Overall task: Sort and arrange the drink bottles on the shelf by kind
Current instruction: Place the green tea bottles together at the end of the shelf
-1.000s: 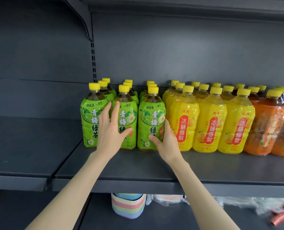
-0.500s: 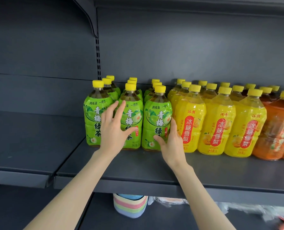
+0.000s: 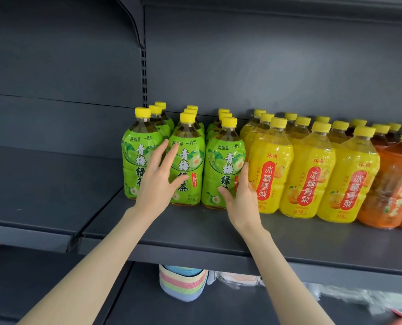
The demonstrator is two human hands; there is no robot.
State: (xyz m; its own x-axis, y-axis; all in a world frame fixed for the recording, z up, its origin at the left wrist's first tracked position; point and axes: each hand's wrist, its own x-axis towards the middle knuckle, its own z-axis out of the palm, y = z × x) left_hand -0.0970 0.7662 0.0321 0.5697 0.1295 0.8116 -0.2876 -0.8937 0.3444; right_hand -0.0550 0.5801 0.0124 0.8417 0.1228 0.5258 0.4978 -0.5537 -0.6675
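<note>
The left hand (image 3: 156, 184) and right hand (image 3: 240, 195) hold nothing, their fingers (image 3: 159, 153) straight and loose by the 3 front green bottles (image 3: 225, 165) on the shelf (image 3: 195, 233), so I think a soft, even push would keep them lined up beside the yellow bottles (image 3: 270, 165).

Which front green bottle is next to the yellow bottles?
The rightmost front green bottle: it stands right beside the first yellow bottle, with the right hand at that side. The other two front green ones stand further left.
</note>
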